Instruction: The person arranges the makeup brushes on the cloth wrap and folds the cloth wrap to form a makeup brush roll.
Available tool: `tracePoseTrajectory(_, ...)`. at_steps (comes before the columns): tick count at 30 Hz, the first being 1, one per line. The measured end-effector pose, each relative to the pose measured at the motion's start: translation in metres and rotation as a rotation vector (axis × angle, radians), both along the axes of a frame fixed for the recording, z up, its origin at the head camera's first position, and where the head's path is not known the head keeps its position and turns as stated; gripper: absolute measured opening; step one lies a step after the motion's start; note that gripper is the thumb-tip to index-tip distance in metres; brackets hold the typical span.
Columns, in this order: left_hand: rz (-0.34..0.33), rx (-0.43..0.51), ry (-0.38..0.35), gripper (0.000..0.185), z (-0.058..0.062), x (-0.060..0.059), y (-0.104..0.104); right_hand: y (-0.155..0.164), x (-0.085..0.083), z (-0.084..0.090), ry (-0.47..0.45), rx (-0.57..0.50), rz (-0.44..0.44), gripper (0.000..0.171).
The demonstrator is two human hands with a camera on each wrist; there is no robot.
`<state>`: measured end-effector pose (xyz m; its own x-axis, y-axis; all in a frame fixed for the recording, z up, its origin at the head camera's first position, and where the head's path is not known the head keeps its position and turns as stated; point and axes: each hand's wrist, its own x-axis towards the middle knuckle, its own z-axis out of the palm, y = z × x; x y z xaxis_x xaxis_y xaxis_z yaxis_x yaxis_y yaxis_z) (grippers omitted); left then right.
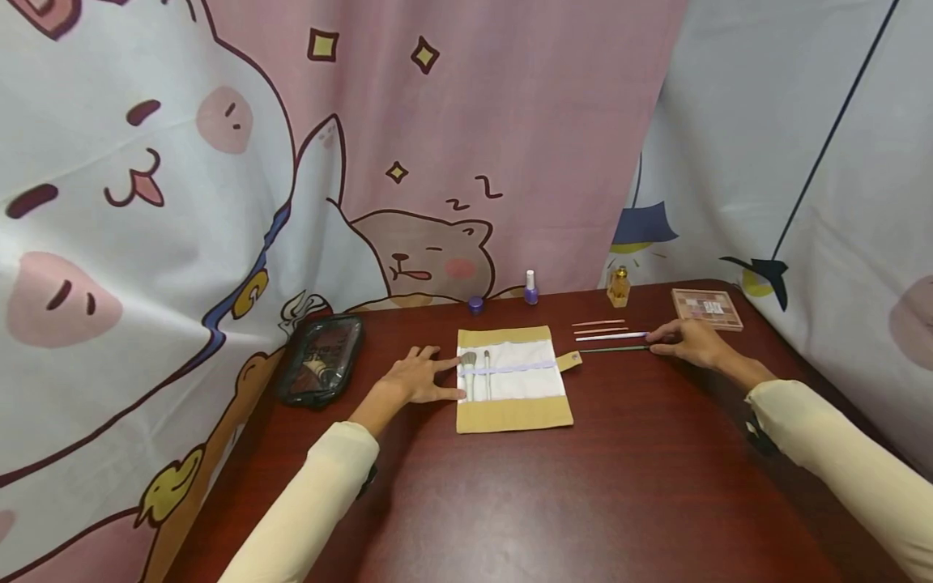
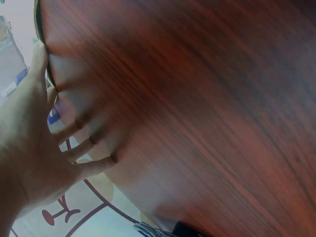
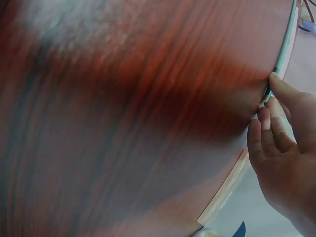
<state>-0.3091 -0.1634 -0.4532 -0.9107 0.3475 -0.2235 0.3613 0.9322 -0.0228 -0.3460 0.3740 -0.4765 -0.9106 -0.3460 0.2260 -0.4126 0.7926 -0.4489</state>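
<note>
Resting flat on the counter [image 1: 619, 486], the left hand [image 1: 417, 379] is lying with fingers spread and straight, its fingertips touching the left edge of the unrolled brush roll [image 1: 513, 379], right beside the two makeup brushes [image 1: 475, 374] tucked under the roll's band. Over on the other side, the right hand [image 1: 691, 342] is reaching to the row of slim brushes lying loose on the wood: its fingertips are meeting the right ends of the white-handled brush [image 1: 611, 336] and the green-handled brush [image 1: 614, 349], fingers close together and lightly bent; whether it is pinching one or only touching, I cannot tell. Two pale wooden sticks [image 1: 599, 325] are lying just behind those, untouched.

Room to move is looking generous: a broad stretch of bare wood is running between the roll and the near edge. Along the far edge are sitting a small purple jar [image 1: 475, 304], a purple nail polish bottle [image 1: 530, 289], an amber perfume bottle [image 1: 619, 286] and an eyeshadow palette [image 1: 707, 308]; a clear cosmetic pouch [image 1: 321, 359] is lying at the left edge against the cartoon curtain [image 1: 219, 162].

The left wrist view is showing the left hand [image 2: 34, 143] spread, thumb against the roll's rim, blurred. The right wrist view is showing the right hand [image 3: 284, 153] with fingers bunched at a green handle, also blurred.
</note>
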Motion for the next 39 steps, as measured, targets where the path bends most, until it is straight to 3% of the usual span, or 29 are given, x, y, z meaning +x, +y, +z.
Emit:
tracePoseTrajectory(6,0.005,-0.004,0.0,0.088,0.0,0.001,-0.001,-0.001,0.001,-0.001,0.027,0.003,0.03,0.006)
tracePoseTrajectory(19,0.006,-0.017,-0.014,0.089,-0.001,-0.002,-0.001,0.006,0.018,0.013,0.04,0.025,0.04,0.01)
tracePoseTrajectory(30,0.005,0.005,-0.012,0.088,0.001,0.002,0.0,0.003,0.03,0.038,0.076,-0.135,0.039,0.015)
tracePoseTrajectory(39,0.001,0.001,-0.005,0.088,0.002,0.003,0.002,-0.013,0.031,0.056,0.073,-0.382,0.04,0.025)
